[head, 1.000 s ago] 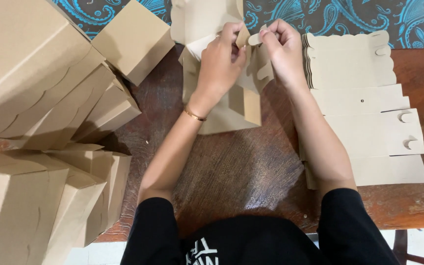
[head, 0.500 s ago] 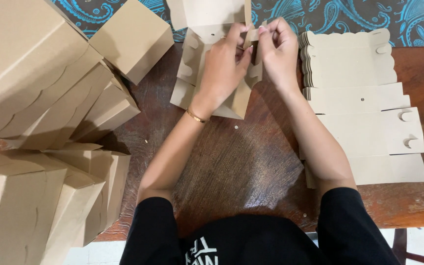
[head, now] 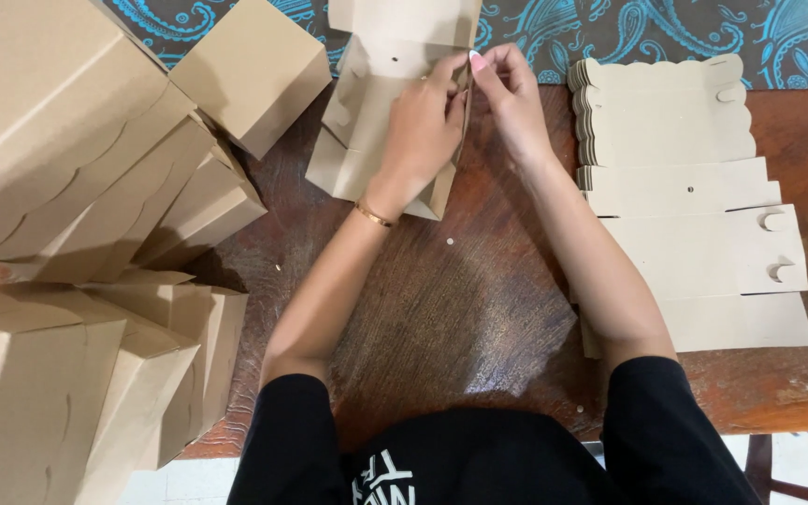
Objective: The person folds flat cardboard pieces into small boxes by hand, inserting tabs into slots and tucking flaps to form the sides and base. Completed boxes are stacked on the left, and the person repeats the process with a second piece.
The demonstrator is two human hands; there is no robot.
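The fingertips of both hands meet at the right-hand edge of a half-folded cardboard box point(head: 376, 122), pinched narrow on a flap there. The left hand point(head: 420, 131) lies across the box's front panel, thumb and fingers closed on the edge; the right hand point(head: 513, 103) comes in from the other side, its fingertips closed on the same seam. Compared with a second ago, the box has come down from a raised, loosely open shape and now lies flatter against the wooden table point(head: 451, 309), with both hands moved a little up and to the left. That suggests the side flap is being tucked into place and the box is taking its shape, though the joint itself is hidden under the fingers.

A thin bracelet point(head: 372, 214) sits on the left wrist. To the right lies a stack of flat, unfolded box blanks point(head: 694, 215) with scalloped edges and tabs. To the left, finished boxes point(head: 95, 187) are piled up. A blue patterned cloth point(head: 666, 33) covers the far edge.
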